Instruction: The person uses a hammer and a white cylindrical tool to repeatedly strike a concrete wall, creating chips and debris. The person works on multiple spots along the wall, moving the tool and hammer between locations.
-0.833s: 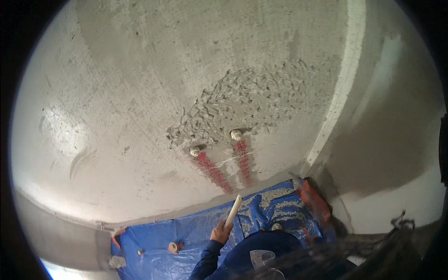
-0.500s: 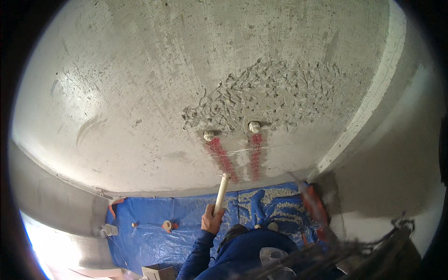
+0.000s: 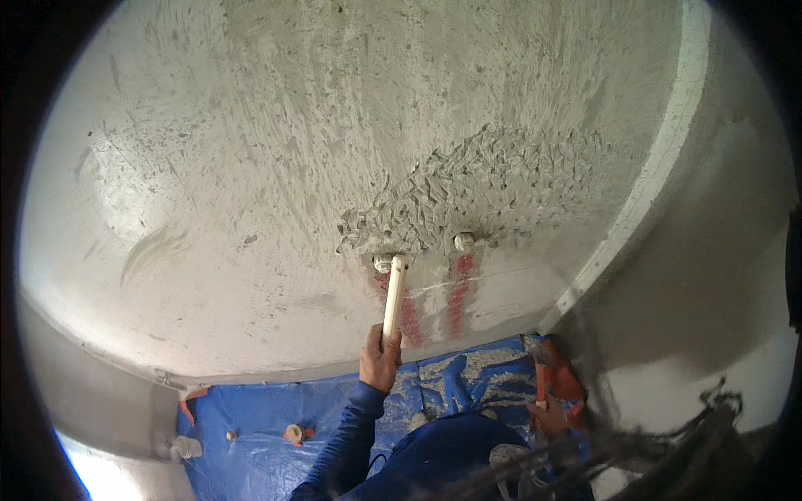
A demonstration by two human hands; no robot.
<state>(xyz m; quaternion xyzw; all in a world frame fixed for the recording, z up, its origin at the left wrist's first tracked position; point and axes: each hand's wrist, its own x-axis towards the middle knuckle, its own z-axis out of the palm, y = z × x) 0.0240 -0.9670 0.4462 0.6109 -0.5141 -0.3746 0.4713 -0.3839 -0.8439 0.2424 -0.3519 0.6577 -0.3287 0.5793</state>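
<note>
My left hand is closed round a pale cream, pipe-like stick, pointing up the grey wall. The stick's far end overlaps the left white pipe fitting; whether they touch cannot be made out. To its right, a second white fitting sticks out of the wall. A red-marked strip runs down from each fitting, the left one partly behind the stick. Low on the right, my right hand grips an orange-handled tool, whose head is unclear.
Above the fittings lies a rough, chipped patch of wall. A blue tarp covers the floor, with pale debris on its right part. A white container stands at left. Dark blurred strands cross the lower right.
My left hand has raised the stick up the wall to the left fitting. My right hand, earlier indistinct, now shows with the orange-handled tool. The view has shifted slightly.
</note>
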